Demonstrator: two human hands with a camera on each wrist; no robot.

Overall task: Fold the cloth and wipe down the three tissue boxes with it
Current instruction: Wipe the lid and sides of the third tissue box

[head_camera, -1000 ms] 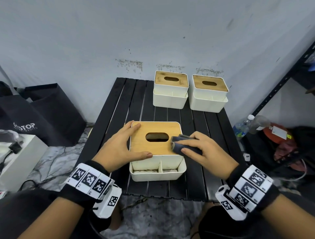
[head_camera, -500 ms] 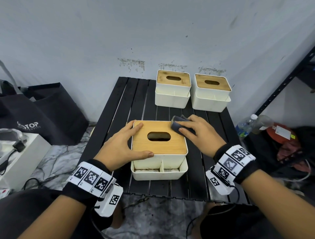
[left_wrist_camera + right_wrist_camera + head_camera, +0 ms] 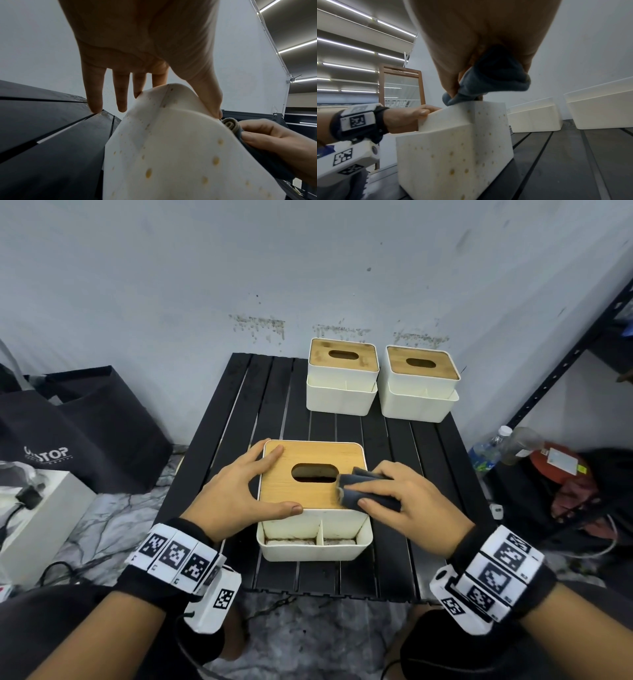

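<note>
The nearest tissue box (image 3: 308, 453), white with a wooden lid and an oval slot, stands at the table's front. My left hand (image 3: 236, 491) rests against its left side with straight fingers, thumb along the lid's front edge. My right hand (image 3: 407, 501) grips the folded dark grey cloth (image 3: 356, 491) and presses it on the lid's right front part, beside the slot. In the right wrist view the cloth (image 3: 493, 81) bulges from under the palm onto the box (image 3: 462, 148), whose white walls carry yellowish spots. Two more tissue boxes (image 3: 342, 378) (image 3: 419, 385) stand side by side at the back.
The black slatted table (image 3: 267, 398) stands against a grey wall. Black bags (image 3: 85, 433) and a white box (image 3: 41, 518) are on the floor to the left. On the right are a dark shelf frame (image 3: 565, 364), bottles (image 3: 486, 450) and a red thing (image 3: 555, 467).
My right hand has slid the cloth from the lid's far right corner back toward the near right edge. The left hand and the box have stayed in place.
</note>
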